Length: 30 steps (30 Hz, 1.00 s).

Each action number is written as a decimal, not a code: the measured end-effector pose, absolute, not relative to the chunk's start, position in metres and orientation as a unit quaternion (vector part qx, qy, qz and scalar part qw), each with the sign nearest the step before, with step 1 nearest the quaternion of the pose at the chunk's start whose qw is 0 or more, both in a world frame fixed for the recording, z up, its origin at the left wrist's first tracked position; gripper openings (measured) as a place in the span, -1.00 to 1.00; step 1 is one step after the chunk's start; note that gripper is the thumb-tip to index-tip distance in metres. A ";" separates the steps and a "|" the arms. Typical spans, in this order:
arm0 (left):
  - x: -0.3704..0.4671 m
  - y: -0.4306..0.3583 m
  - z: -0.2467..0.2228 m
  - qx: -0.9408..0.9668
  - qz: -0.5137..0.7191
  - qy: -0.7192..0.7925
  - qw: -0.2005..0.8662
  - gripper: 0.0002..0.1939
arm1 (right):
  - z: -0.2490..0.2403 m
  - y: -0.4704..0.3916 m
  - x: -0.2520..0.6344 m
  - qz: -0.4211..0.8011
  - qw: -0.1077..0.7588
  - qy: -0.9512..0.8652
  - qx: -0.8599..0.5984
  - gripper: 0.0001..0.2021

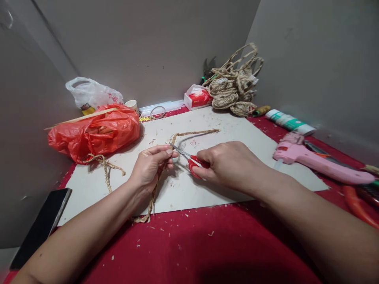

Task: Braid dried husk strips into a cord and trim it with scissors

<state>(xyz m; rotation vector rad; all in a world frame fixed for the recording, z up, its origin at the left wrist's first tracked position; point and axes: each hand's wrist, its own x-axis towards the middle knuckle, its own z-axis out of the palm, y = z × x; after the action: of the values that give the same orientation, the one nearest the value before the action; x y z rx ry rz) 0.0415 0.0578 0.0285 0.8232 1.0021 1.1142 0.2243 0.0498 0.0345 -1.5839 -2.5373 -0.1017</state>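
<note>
A braided straw cord (195, 133) runs from the upper middle of the white board down through my left hand (151, 163), which pinches it between thumb and fingers. Its lower end trails past the board's front edge onto the red cloth. My right hand (226, 161) holds a small pair of scissors (191, 161) by the red handles. The scissor blades lie against the cord beside my left fingertips; whether they are cutting it I cannot tell. Another short piece of braided cord (106, 177) lies on the board, left of my left hand.
The white board (237, 130) lies on a red cloth (183, 244) scattered with straw bits. At left are an orange plastic bag (97, 138) and a black phone (41, 225). Braided cord bundles (233, 86) stand at the back; a pink glue gun (319, 159) lies at right.
</note>
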 end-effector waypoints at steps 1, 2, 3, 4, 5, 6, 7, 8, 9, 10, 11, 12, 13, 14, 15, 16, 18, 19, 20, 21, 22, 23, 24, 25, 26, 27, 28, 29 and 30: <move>0.042 0.058 0.028 0.363 0.492 0.442 0.656 -0.89 | 0.034 0.050 0.224 -0.033 0.074 -0.847 -0.525 -0.66; 0.042 0.058 0.028 0.363 0.493 0.442 0.656 -0.89 | 0.034 0.050 0.225 -0.033 0.074 -0.849 -0.522 -0.67; 0.042 0.058 0.028 0.362 0.494 0.442 0.656 -0.90 | 0.033 0.051 0.225 -0.034 0.074 -0.850 -0.521 -0.67; 0.042 0.059 0.028 0.361 0.495 0.441 0.656 -0.90 | 0.033 0.051 0.225 -0.034 0.075 -0.850 -0.521 -0.68; 0.042 0.059 0.028 0.360 0.497 0.439 0.656 -0.90 | 0.033 0.052 0.226 -0.034 0.077 -0.848 -0.523 -0.68; 0.042 0.060 0.028 0.359 0.500 0.438 0.655 -0.90 | 0.033 0.052 0.227 -0.033 0.078 -0.845 -0.528 -0.67; 0.041 0.061 0.027 0.359 0.504 0.436 0.653 -0.89 | 0.033 0.053 0.227 -0.032 0.081 -0.839 -0.537 -0.67; 0.041 0.062 0.027 0.358 0.509 0.434 0.651 -0.88 | 0.034 0.054 0.228 -0.032 0.087 -0.831 -0.549 -0.67; 0.040 0.063 0.026 0.358 0.514 0.433 0.648 -0.87 | 0.034 0.054 0.229 -0.031 0.093 -0.822 -0.560 -0.67; 0.040 0.064 0.026 0.357 0.518 0.432 0.647 -0.86 | 0.035 0.054 0.230 -0.030 0.101 -0.815 -0.570 -0.67; 0.040 0.065 0.025 0.356 0.520 0.431 0.646 -0.85 | 0.035 0.055 0.230 -0.029 0.107 -0.809 -0.577 -0.66; 0.039 0.065 0.025 0.355 0.520 0.432 0.646 -0.85 | 0.035 0.055 0.231 -0.029 0.112 -0.807 -0.579 -0.66; 0.039 0.065 0.024 0.354 0.518 0.433 0.647 -0.84 | 0.035 0.054 0.231 -0.029 0.113 -0.808 -0.578 -0.66; 0.039 0.065 0.023 0.354 0.516 0.435 0.648 -0.84 | 0.034 0.054 0.230 -0.030 0.111 -0.812 -0.573 -0.65; 0.039 0.065 0.023 0.355 0.513 0.436 0.649 -0.83 | 0.033 0.054 0.230 -0.033 0.108 -0.816 -0.567 -0.65; 0.040 0.064 0.022 0.356 0.510 0.437 0.650 -0.83 | 0.032 0.054 0.229 -0.037 0.105 -0.820 -0.561 -0.65; 0.040 0.063 0.022 0.361 0.500 0.437 0.655 -0.83 | 0.029 0.053 0.227 -0.048 0.100 -0.827 -0.551 -0.66; 0.041 0.062 0.022 0.363 0.495 0.438 0.657 -0.84 | 0.028 0.053 0.226 -0.054 0.099 -0.829 -0.548 -0.65; 0.041 0.061 0.022 0.366 0.490 0.439 0.659 -0.85 | 0.027 0.053 0.225 -0.061 0.098 -0.830 -0.546 -0.65; 0.042 0.061 0.022 0.369 0.485 0.440 0.660 -0.86 | 0.027 0.053 0.224 -0.066 0.098 -0.830 -0.544 -0.65; 0.042 0.060 0.022 0.371 0.481 0.441 0.660 -0.88 | 0.026 0.053 0.223 -0.069 0.097 -0.831 -0.543 -0.65; 0.043 0.060 0.022 0.373 0.479 0.441 0.660 -0.89 | 0.025 0.053 0.222 -0.070 0.096 -0.832 -0.542 -0.65; 0.043 0.060 0.022 0.373 0.478 0.441 0.661 -0.89 | 0.025 0.053 0.222 -0.069 0.093 -0.833 -0.542 -0.64; 0.043 0.060 0.021 0.373 0.477 0.442 0.662 -0.89 | 0.025 0.052 0.221 -0.067 0.091 -0.833 -0.542 -0.64; 0.043 0.060 0.021 0.372 0.477 0.442 0.663 -0.88 | 0.025 0.052 0.221 -0.064 0.089 -0.833 -0.542 -0.64; 0.043 0.060 0.020 0.371 0.477 0.441 0.664 -0.88 | 0.024 0.052 0.221 -0.061 0.089 -0.833 -0.542 -0.64; 0.042 0.060 0.020 0.369 0.477 0.442 0.664 -0.88 | 0.025 0.052 0.221 -0.059 0.090 -0.834 -0.542 -0.64; 0.042 0.061 0.019 0.368 0.478 0.442 0.664 -0.88 | 0.025 0.052 0.221 -0.058 0.090 -0.834 -0.541 -0.64; 0.042 0.061 0.019 0.367 0.479 0.443 0.663 -0.89 | 0.025 0.052 0.221 -0.056 0.089 -0.835 -0.540 -0.64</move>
<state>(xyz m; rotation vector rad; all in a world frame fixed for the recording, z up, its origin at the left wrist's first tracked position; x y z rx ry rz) 0.0421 0.0608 0.0186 0.8283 1.0015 1.0825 0.2209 0.0525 0.0251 -1.6055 -2.4849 -0.1654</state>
